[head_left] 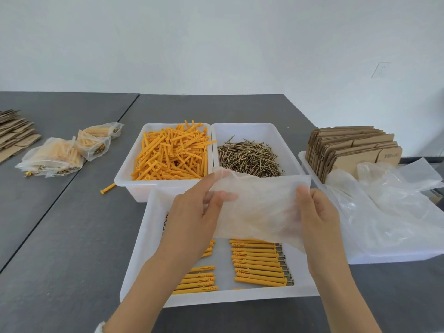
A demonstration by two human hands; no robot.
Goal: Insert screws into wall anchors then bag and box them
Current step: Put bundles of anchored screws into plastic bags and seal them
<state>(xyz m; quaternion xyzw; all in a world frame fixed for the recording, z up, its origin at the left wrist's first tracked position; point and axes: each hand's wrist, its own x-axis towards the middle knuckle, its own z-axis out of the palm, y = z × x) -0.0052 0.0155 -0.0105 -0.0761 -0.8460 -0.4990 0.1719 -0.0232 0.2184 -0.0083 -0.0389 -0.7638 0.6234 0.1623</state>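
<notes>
Clear plastic bag [257,207] held up flat over the near tray [149,236], between both hands. Left hand [194,219] pinches the bag's left edge, thumb on the near face, fingers behind the film. Right hand [317,217] grips the right edge, fingers curled round it. Bag looks empty, can't tell if its mouth is open.

Under it, in the near tray: rows of yellow anchors with screws in them [259,263], lying side by side, more at left [199,280] partly hidden by the left forearm.

Behind that tray, touching it: tray of loose yellow anchors [170,152] on the left, tray of loose screws [248,156] on the right. One anchor [108,188] lies on the grey table [72,236] just beside the anchor tray.

Right side: another tray [303,159] holding flat cardboard boxes [353,147] stood on edge, with a heap of spare clear bags [389,207] in front.

Far left: filled bags [64,152] in a loose pile, more flat cardboard [14,133] at the edge.
</notes>
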